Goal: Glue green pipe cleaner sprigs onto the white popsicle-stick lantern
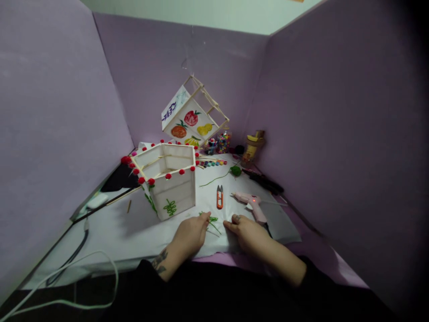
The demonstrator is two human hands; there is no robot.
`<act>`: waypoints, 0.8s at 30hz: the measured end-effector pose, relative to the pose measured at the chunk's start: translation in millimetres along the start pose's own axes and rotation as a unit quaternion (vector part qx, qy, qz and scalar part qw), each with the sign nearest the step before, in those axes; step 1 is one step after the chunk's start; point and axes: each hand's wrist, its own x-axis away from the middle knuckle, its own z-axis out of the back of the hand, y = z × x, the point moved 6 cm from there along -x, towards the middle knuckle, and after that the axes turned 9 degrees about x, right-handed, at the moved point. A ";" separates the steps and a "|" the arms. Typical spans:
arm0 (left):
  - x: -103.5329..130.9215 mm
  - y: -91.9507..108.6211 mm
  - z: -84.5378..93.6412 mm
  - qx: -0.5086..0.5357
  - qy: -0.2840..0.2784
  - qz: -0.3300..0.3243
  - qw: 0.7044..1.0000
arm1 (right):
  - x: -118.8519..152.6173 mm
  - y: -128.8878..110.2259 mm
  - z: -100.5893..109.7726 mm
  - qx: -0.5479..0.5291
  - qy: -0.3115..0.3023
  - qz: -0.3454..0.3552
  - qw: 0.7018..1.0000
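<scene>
My left hand [192, 232] is closed at the fingertips on green yarn [213, 219], and loose strands spread over the white cloth beside it. My right hand [250, 235] rests low on the cloth just right of the strands, its fingers drawn together; whatever is between them is too small to make out. Ahead of both hands lie orange-handled thread snips [220, 199], blades pointing away. A pink glue gun [253, 203] with a lit red light lies to the right. At left stands a white-sided lantern frame [181, 192] with red pompoms along its rim and a green yarn leaf sprig on its front.
A second lantern frame with painted fruit [192, 123] hangs behind. A green yarn ball [235, 171], paint pots [214, 163], a jar of colourful pompoms [224, 142] and black pliers-like tool [264, 181] lie farther back. Purple panels enclose three sides. A white cable [110, 264] loops at front left.
</scene>
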 end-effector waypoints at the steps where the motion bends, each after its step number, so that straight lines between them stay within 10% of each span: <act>1: 1.6 -0.7 5.2 0.040 0.031 -0.003 0.999 | -2.0 0.8 2.4 -0.024 0.013 0.002 1.000; 7: 25.9 -5.4 36.2 0.194 0.241 -0.037 0.950 | -28.7 3.9 1.0 -0.080 0.058 -0.026 0.995; 16: 30.2 -0.4 42.4 0.186 0.268 -0.036 0.945 | 11.5 56.4 52.3 -0.101 0.095 -0.123 0.983; 22: 27.7 -1.5 41.4 0.178 0.262 -0.019 0.948 | 114.9 125.0 46.4 -0.089 -0.173 -0.190 0.962; 24: 25.7 -3.5 38.6 0.177 0.249 -0.014 0.952 | 129.2 131.4 40.2 -0.106 -0.171 -0.209 0.957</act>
